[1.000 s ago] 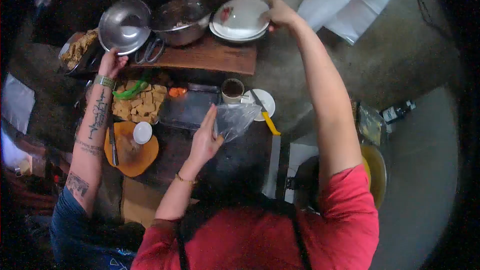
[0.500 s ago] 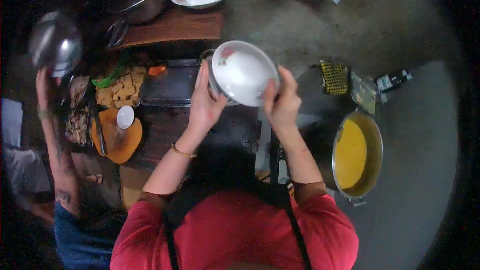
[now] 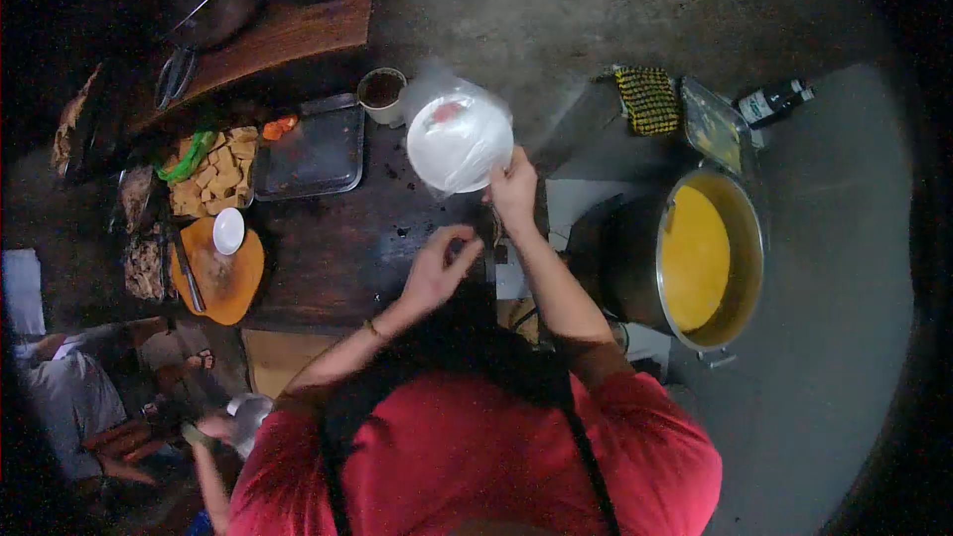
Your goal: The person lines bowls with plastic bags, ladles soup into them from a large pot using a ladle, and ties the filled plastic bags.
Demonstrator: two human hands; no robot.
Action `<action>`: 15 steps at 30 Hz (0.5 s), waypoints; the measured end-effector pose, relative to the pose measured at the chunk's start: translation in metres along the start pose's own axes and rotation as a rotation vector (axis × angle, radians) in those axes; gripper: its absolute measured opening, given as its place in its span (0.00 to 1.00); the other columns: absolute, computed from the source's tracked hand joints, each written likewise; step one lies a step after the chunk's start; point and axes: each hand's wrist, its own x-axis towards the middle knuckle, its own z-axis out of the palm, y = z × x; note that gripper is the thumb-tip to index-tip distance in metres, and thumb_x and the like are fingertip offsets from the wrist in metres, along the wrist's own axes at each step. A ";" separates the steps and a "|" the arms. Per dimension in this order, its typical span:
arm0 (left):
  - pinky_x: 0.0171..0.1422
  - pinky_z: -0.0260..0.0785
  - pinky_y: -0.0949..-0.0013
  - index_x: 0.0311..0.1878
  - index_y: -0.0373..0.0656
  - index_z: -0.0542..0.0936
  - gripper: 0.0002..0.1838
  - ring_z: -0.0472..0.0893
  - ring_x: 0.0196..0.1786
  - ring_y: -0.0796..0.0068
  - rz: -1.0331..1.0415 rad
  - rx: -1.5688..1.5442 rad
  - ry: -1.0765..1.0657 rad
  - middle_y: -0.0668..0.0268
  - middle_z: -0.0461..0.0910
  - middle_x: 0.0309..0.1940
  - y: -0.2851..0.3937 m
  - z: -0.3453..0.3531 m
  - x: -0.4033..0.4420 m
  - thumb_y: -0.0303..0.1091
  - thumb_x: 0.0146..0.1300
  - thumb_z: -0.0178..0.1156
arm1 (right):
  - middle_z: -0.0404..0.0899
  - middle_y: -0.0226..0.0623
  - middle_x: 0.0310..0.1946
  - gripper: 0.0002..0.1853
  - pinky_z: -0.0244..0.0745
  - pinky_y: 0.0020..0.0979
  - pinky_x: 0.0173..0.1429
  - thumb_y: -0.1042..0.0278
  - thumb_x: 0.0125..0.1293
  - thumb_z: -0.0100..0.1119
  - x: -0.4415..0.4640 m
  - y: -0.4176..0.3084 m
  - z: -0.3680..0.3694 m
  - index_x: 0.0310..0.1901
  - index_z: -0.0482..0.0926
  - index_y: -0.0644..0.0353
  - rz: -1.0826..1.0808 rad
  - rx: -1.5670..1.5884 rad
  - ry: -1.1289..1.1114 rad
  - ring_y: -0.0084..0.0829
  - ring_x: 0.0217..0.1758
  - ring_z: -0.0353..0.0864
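Observation:
A white bowl (image 3: 459, 144) with a pink floral pattern is gripped at its lower right rim by my right hand (image 3: 514, 194). Clear plastic film (image 3: 478, 97) shows around the bowl's edge; whether it wraps or only lies against it I cannot tell. My left hand (image 3: 439, 270) hovers over the dark table below the bowl, apart from it. Its fingers are loosely bent with thumb and fingers apart, and nothing shows in them. A cup (image 3: 393, 111) with dark contents stands just left of the bowl.
Left on the table are a dark tray (image 3: 308, 164), tan cubes (image 3: 230, 179), a round board (image 3: 238, 293), a knife (image 3: 191, 276) and a small white bowl (image 3: 228, 231). A large pot (image 3: 756, 268) of yellow liquid stands right, near a bottle (image 3: 779, 102). Another person's hand (image 3: 213, 427) holds metalware.
My left hand has let go of the bowl and dropped toward me. My right hand keeps the bowl, now slightly further left. The other person's metal bowl has left the upper left.

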 end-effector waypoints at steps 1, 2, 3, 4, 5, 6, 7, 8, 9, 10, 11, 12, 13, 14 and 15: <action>0.32 0.72 0.69 0.51 0.40 0.71 0.18 0.79 0.35 0.70 0.000 -0.001 -0.005 0.60 0.74 0.44 -0.008 0.005 0.004 0.37 0.59 0.56 | 0.76 0.51 0.25 0.10 0.72 0.41 0.35 0.72 0.54 0.50 -0.011 -0.008 0.003 0.39 0.71 0.66 0.088 0.073 -0.035 0.46 0.29 0.79; 0.32 0.72 0.70 0.50 0.40 0.71 0.18 0.78 0.35 0.72 -0.120 -0.376 0.099 0.61 0.75 0.42 -0.011 0.006 0.012 0.38 0.59 0.56 | 0.77 0.49 0.24 0.10 0.73 0.38 0.32 0.73 0.55 0.50 -0.017 0.002 0.011 0.38 0.71 0.68 0.101 0.107 -0.061 0.39 0.24 0.79; 0.32 0.71 0.71 0.49 0.40 0.71 0.18 0.78 0.35 0.74 -0.243 -0.750 0.201 0.61 0.76 0.39 -0.016 0.004 0.021 0.38 0.58 0.57 | 0.77 0.49 0.24 0.10 0.73 0.38 0.32 0.73 0.55 0.50 -0.023 0.009 0.019 0.38 0.71 0.68 0.104 0.105 -0.051 0.39 0.24 0.79; 0.33 0.72 0.69 0.51 0.40 0.69 0.17 0.77 0.37 0.73 -0.234 -0.868 0.249 0.61 0.75 0.41 -0.024 0.002 0.028 0.34 0.58 0.56 | 0.77 0.49 0.25 0.10 0.73 0.38 0.31 0.73 0.55 0.50 -0.029 0.016 0.029 0.39 0.71 0.68 -0.011 0.055 -0.044 0.38 0.23 0.79; 0.33 0.72 0.69 0.51 0.40 0.69 0.17 0.77 0.37 0.73 -0.240 -0.863 0.233 0.61 0.75 0.41 -0.024 -0.005 0.030 0.34 0.58 0.56 | 0.77 0.48 0.25 0.11 0.73 0.37 0.31 0.72 0.56 0.51 -0.036 0.018 0.038 0.39 0.71 0.69 -0.124 0.005 -0.035 0.38 0.22 0.79; 0.37 0.72 0.69 0.52 0.38 0.69 0.18 0.78 0.39 0.72 -0.230 -0.948 0.319 0.61 0.75 0.42 -0.023 -0.014 0.033 0.34 0.60 0.53 | 0.78 0.49 0.26 0.12 0.73 0.38 0.33 0.71 0.55 0.52 -0.041 0.018 0.049 0.40 0.71 0.68 -0.128 -0.011 -0.050 0.41 0.25 0.79; 0.41 0.72 0.68 0.53 0.37 0.68 0.18 0.78 0.42 0.70 -0.221 -1.032 0.407 0.61 0.75 0.43 -0.023 -0.023 0.038 0.34 0.61 0.51 | 0.78 0.49 0.26 0.12 0.73 0.38 0.33 0.71 0.55 0.52 -0.044 0.020 0.056 0.40 0.71 0.68 -0.121 -0.011 -0.037 0.41 0.25 0.79; 0.42 0.72 0.69 0.54 0.39 0.68 0.17 0.77 0.42 0.70 -0.237 -1.142 0.427 0.61 0.75 0.44 -0.057 -0.027 0.045 0.32 0.61 0.51 | 0.77 0.44 0.24 0.11 0.72 0.31 0.26 0.73 0.57 0.50 -0.050 0.002 0.059 0.41 0.71 0.69 -0.109 -0.001 -0.104 0.32 0.19 0.77; 0.42 0.72 0.69 0.54 0.39 0.68 0.17 0.77 0.42 0.70 -0.242 -1.142 0.416 0.61 0.75 0.44 -0.063 -0.040 0.047 0.32 0.61 0.51 | 0.76 0.39 0.21 0.11 0.70 0.25 0.19 0.75 0.58 0.49 -0.054 -0.007 0.062 0.42 0.70 0.70 -0.097 0.009 -0.172 0.23 0.14 0.74; 0.42 0.72 0.68 0.53 0.39 0.68 0.17 0.77 0.41 0.71 -0.248 -1.191 0.450 0.62 0.75 0.44 -0.068 -0.051 0.051 0.32 0.61 0.51 | 0.77 0.43 0.30 0.13 0.74 0.31 0.28 0.73 0.57 0.52 -0.051 -0.005 0.065 0.43 0.70 0.69 -0.087 -0.153 -0.255 0.30 0.25 0.79; 0.42 0.72 0.68 0.53 0.39 0.69 0.17 0.77 0.41 0.71 -0.253 -1.242 0.487 0.62 0.75 0.44 -0.066 -0.058 0.053 0.33 0.61 0.52 | 0.77 0.43 0.30 0.13 0.74 0.31 0.28 0.73 0.57 0.52 -0.053 -0.011 0.067 0.43 0.70 0.69 -0.083 -0.159 -0.250 0.30 0.25 0.79; 0.43 0.72 0.68 0.53 0.41 0.68 0.17 0.77 0.41 0.71 -0.306 -1.203 0.520 0.63 0.75 0.45 -0.064 -0.062 0.052 0.34 0.61 0.52 | 0.76 0.45 0.36 0.15 0.73 0.34 0.37 0.72 0.54 0.55 -0.054 -0.019 0.069 0.44 0.71 0.68 -0.196 -0.298 -0.095 0.33 0.34 0.78; 0.43 0.72 0.68 0.53 0.41 0.68 0.17 0.77 0.41 0.71 -0.305 -1.205 0.510 0.63 0.75 0.45 -0.060 -0.064 0.053 0.34 0.61 0.52 | 0.74 0.46 0.42 0.18 0.71 0.37 0.46 0.71 0.52 0.58 -0.054 -0.027 0.070 0.45 0.71 0.66 -0.309 -0.434 0.064 0.37 0.44 0.77; 0.45 0.71 0.68 0.53 0.39 0.68 0.17 0.77 0.42 0.70 -0.326 -1.179 0.533 0.63 0.75 0.44 -0.052 -0.065 0.054 0.32 0.61 0.51 | 0.74 0.46 0.42 0.18 0.71 0.37 0.46 0.71 0.52 0.58 -0.053 -0.046 0.069 0.45 0.71 0.66 -0.309 -0.439 0.074 0.37 0.44 0.77; 0.46 0.71 0.68 0.53 0.37 0.68 0.16 0.77 0.44 0.69 -0.350 -1.153 0.555 0.63 0.74 0.43 -0.047 -0.064 0.055 0.30 0.61 0.49 | 0.72 0.47 0.44 0.20 0.67 0.38 0.50 0.69 0.48 0.61 -0.053 -0.070 0.065 0.44 0.71 0.64 -0.485 -0.662 0.206 0.40 0.47 0.73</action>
